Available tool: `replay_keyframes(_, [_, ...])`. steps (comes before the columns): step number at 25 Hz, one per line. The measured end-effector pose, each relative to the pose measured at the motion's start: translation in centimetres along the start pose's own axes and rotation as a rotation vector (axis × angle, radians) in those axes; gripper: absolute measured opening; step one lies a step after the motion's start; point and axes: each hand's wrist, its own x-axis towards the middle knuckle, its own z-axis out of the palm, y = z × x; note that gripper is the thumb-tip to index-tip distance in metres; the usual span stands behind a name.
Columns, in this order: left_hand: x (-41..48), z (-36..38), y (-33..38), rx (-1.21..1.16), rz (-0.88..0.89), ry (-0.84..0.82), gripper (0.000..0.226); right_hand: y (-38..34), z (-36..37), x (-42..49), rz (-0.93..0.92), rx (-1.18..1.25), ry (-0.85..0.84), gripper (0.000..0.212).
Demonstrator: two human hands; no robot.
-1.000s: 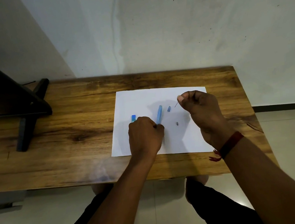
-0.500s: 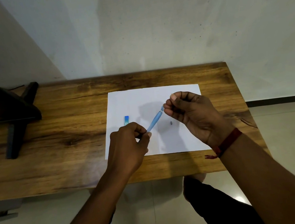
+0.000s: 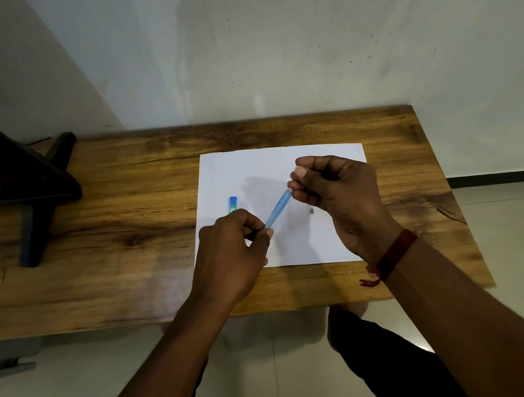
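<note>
Now, from the head view: the left hand [image 3: 228, 258] pinches the lower end of the blue pencil [image 3: 277, 209], which slants up above the paper [image 3: 282, 159] toward the right hand [image 3: 336, 195]. That hand's thumb and forefinger pinch the pencil's upper end, its other fingers curled; anything finer between them is too small to tell. To do this step well, I'd judge, hold the barrel steady with the left and work the top gently, in line with its axis. A dark bit [image 3: 311, 211] and a blue case [image 3: 233, 203] lie on the paper, near for what follows.
</note>
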Motion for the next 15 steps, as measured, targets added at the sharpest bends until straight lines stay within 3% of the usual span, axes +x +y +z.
replay_keyframes(9, [0.0,0.04,-0.06,-0.006,0.005,-0.011,0.01,0.37,0.04,-0.09,0.055,0.102,-0.04,0.017])
replay_keyframes(15, [-0.01,0.07,0.0,0.009,0.017,0.001,0.01,0.56,0.12,-0.04,0.052,0.043,-0.038,0.018])
